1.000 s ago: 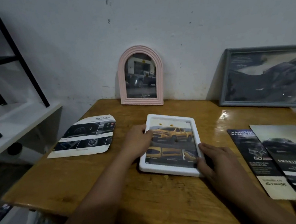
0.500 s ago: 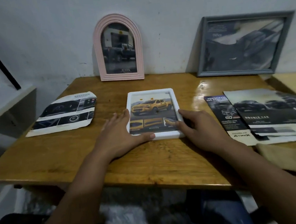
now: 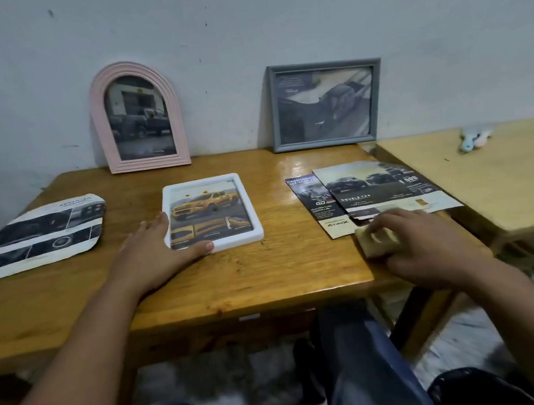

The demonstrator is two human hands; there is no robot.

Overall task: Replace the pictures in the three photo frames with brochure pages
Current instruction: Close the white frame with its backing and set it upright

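Note:
A white photo frame [image 3: 211,211] lies flat mid-table with a yellow-truck brochure page in it. My left hand [image 3: 159,248] lies open against its lower left corner, thumb along the bottom edge. My right hand [image 3: 423,246] has its fingers curled over a beige cloth [image 3: 374,242] at the table's right front. A pink arched frame [image 3: 140,116] and a grey rectangular frame [image 3: 324,103] lean on the wall, each showing a dark truck picture. Brochure pages [image 3: 385,189] lie just beyond the cloth, and a cut page [image 3: 39,235] lies at the left.
The wooden table [image 3: 266,274] stands against a pale wall. A lighter second table [image 3: 491,174] adjoins on the right with a small pale object [image 3: 475,139] near its back. My knees show below the table's front edge.
My right hand left the white frame's right edge and moved right onto the beige cloth. My left hand stays at the frame's corner. The view tilted down and shifted right.

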